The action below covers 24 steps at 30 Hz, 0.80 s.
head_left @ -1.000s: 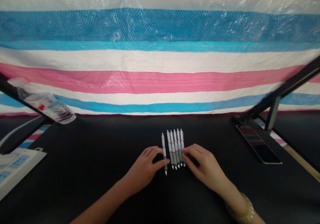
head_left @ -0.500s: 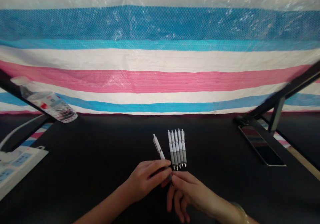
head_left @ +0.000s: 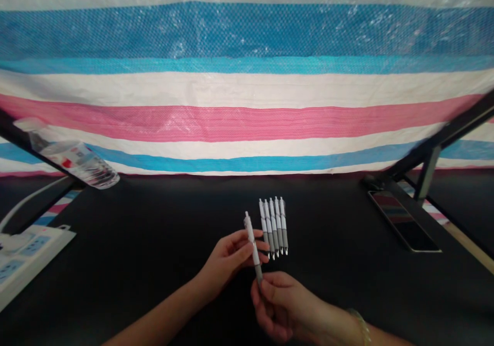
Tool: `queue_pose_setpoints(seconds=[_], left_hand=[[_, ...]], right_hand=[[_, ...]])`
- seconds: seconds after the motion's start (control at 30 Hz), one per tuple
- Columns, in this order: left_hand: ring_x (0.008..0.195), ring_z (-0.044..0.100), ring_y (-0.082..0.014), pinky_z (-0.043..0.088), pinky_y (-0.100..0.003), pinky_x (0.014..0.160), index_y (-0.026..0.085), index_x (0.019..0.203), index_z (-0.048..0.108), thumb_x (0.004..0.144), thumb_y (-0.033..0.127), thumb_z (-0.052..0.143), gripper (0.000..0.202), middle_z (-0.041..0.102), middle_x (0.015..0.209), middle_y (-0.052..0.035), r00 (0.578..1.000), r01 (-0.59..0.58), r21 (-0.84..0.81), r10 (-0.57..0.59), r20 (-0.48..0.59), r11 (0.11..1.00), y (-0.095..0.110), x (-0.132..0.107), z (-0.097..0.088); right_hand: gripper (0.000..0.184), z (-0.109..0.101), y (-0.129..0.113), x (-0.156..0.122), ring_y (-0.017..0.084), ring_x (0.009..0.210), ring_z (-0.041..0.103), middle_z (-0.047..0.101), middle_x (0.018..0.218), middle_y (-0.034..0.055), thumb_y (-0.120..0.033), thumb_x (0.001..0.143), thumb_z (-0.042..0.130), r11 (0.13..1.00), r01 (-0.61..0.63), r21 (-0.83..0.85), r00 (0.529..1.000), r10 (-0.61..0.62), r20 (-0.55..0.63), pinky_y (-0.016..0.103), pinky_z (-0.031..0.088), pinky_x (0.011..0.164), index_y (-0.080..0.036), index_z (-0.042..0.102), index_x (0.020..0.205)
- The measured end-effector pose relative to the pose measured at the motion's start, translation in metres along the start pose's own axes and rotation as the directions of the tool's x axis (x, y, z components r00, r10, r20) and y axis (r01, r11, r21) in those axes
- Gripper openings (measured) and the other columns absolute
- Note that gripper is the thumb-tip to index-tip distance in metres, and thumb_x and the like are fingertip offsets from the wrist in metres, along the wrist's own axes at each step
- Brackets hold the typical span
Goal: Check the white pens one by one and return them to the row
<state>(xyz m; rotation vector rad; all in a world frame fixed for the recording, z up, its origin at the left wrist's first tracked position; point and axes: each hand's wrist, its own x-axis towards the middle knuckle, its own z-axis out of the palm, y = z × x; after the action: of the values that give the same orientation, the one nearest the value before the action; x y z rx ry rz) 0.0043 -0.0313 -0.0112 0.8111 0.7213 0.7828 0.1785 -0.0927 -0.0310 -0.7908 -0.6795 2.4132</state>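
A white click pen (head_left: 251,240) with a grey grip is held between both hands, its clicker end pointing away from me. My left hand (head_left: 231,253) has its thumb against the white barrel, with the fingers behind it. Lower down, my right hand (head_left: 281,299) pinches the grey grip, and its fingers cover the tip. Just beyond and to the right, several matching pens (head_left: 273,227) lie side by side in a neat row, tips toward me. The left fingertips overlap the row's left edge in view; whether they touch it I cannot tell.
On the black table (head_left: 173,217) a phone (head_left: 403,221) lies at the right. A power strip (head_left: 31,258) sits at the left, below a tilted plastic bottle (head_left: 81,163). Black metal bars (head_left: 428,173) flank both sides. A striped plastic sheet (head_left: 247,88) hangs behind.
The held pen has turned more upright and shifted slightly right. My left hand has moved up its barrel, with the thumb now on top. My right hand has closed around the grip end.
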Motion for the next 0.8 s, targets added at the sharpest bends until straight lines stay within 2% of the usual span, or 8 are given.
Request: queue_pose_setpoints(seconds=[0.07, 0.13, 0.37, 0.57, 0.63, 0.73, 0.8], left_hand=[[0.082, 0.075, -0.0216, 0.059, -0.033, 0.082, 0.012, 0.103, 0.073, 0.080, 0.035, 0.083, 0.034, 0.078, 0.093, -0.0131, 0.996, 0.046, -0.056, -0.050, -0.069, 0.997, 0.000, 0.001, 0.002], [0.078, 0.075, -0.0207, 0.060, -0.031, 0.078, 0.012, 0.095, 0.074, 0.073, 0.035, 0.088, 0.035, 0.079, 0.085, -0.0104, 0.991, 0.050, -0.085, -0.061, -0.122, 0.995, 0.000, 0.001, 0.004], [0.074, 0.075, -0.0195, 0.059, -0.029, 0.075, 0.011, 0.091, 0.075, 0.066, 0.037, 0.092, 0.040, 0.078, 0.079, -0.0082, 0.981, 0.049, -0.073, -0.061, -0.186, 0.996, -0.002, 0.003, 0.007], [0.072, 0.075, -0.0195, 0.059, -0.029, 0.074, 0.011, 0.089, 0.074, 0.067, 0.036, 0.092, 0.038, 0.078, 0.077, -0.0076, 0.974, 0.044, -0.025, -0.048, -0.221, 0.999, -0.001, 0.004, 0.008], [0.074, 0.075, -0.0196, 0.059, -0.028, 0.074, 0.011, 0.091, 0.074, 0.068, 0.037, 0.091, 0.038, 0.078, 0.079, -0.0081, 0.974, 0.051, -0.019, -0.054, -0.219, 0.999, 0.000, 0.005, 0.007], [0.075, 0.075, -0.0193, 0.058, -0.028, 0.073, 0.012, 0.098, 0.075, 0.071, 0.038, 0.089, 0.040, 0.078, 0.083, -0.0088, 0.977, 0.053, -0.036, -0.059, -0.207, 0.998, 0.002, 0.006, 0.004], [0.075, 0.075, -0.0195, 0.057, -0.027, 0.072, 0.011, 0.101, 0.075, 0.071, 0.038, 0.089, 0.043, 0.078, 0.084, -0.0093, 0.981, 0.055, -0.050, -0.064, -0.185, 0.997, 0.003, 0.008, 0.002]], right_hand=[[0.054, 0.000, 0.002, 0.000, 0.006, 0.034, 0.038, 0.055, 0.052, -0.0043, -0.069, 0.079, 0.069, 0.999, -0.030, -0.014, 0.999, 0.030, -0.031, 0.017, 0.022, 0.035, -0.017, 0.056, 0.086], [0.055, 0.001, 0.002, 0.000, 0.005, 0.033, 0.035, 0.052, 0.049, -0.0060, -0.070, 0.078, 0.068, 0.999, -0.030, -0.039, 0.997, 0.027, -0.071, 0.016, 0.020, 0.035, -0.018, 0.055, 0.084], [0.056, 0.004, 0.001, 0.000, 0.004, 0.031, 0.030, 0.049, 0.046, -0.0082, -0.074, 0.076, 0.066, 0.995, -0.028, -0.097, 0.987, 0.012, -0.160, 0.018, 0.015, 0.034, -0.020, 0.051, 0.081], [0.057, 0.009, 0.000, -0.001, 0.004, 0.031, 0.034, 0.051, 0.049, -0.0064, -0.072, 0.074, 0.070, 0.986, -0.048, -0.159, 0.965, 0.005, -0.263, 0.018, 0.014, 0.034, -0.018, 0.054, 0.079], [0.054, 0.011, -0.001, -0.002, 0.005, 0.035, 0.042, 0.057, 0.054, -0.0037, -0.065, 0.074, 0.076, 0.990, -0.014, -0.137, 0.962, -0.024, -0.273, 0.017, 0.021, 0.034, -0.015, 0.058, 0.082], [0.054, 0.014, -0.003, -0.003, 0.011, 0.057, 0.062, 0.070, 0.079, 0.0057, -0.058, 0.076, 0.079, 0.997, 0.077, 0.004, 0.975, -0.075, -0.209, 0.018, 0.041, 0.045, -0.012, 0.064, 0.100], [0.054, 0.014, -0.003, -0.004, 0.015, 0.068, 0.066, 0.070, 0.087, 0.0085, -0.060, 0.078, 0.077, 0.992, 0.080, 0.099, 0.985, -0.063, -0.161, 0.020, 0.046, 0.050, -0.012, 0.064, 0.101]])
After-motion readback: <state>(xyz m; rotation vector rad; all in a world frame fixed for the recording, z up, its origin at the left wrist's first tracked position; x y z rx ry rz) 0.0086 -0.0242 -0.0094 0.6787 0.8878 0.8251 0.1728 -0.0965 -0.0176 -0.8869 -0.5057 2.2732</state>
